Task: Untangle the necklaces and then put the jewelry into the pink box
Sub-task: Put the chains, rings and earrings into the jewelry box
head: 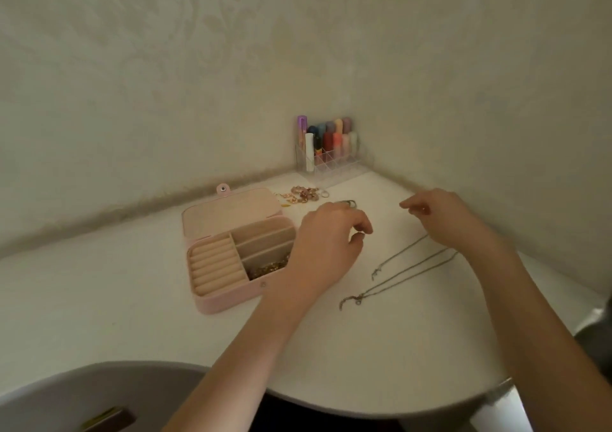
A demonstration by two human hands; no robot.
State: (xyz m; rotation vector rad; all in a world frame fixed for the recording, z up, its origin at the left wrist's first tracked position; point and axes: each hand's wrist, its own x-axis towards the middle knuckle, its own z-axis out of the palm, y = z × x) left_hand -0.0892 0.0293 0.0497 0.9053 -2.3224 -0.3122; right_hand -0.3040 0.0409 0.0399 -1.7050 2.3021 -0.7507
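Nearest to the person, a grey chair (99, 395) sat at the edge of the white table (139, 312). Two bare forearms reached out over the tabletop. Between them lay the chains (402, 271), thin necklaces stretched in loose lines, their clasp ends toward the person and their far ends running under the right hand.

The left hand (328, 243) hovered just right of the box (238, 249), fingers curled, thumb and forefinger pinching something small and shiny; I could not tell what. The right hand (437, 216) hung above the far ends of the chains with fingers curled downward; whether it gripped them I could not tell.

The pink box lay open, its lid back, with ring rolls on the left and a gold tangle in its nearest right compartment. Behind it a heap of rings (303, 195) rested on the table. Farthest back, in the corner, stood a clear rack (331, 157) of coloured tubes.
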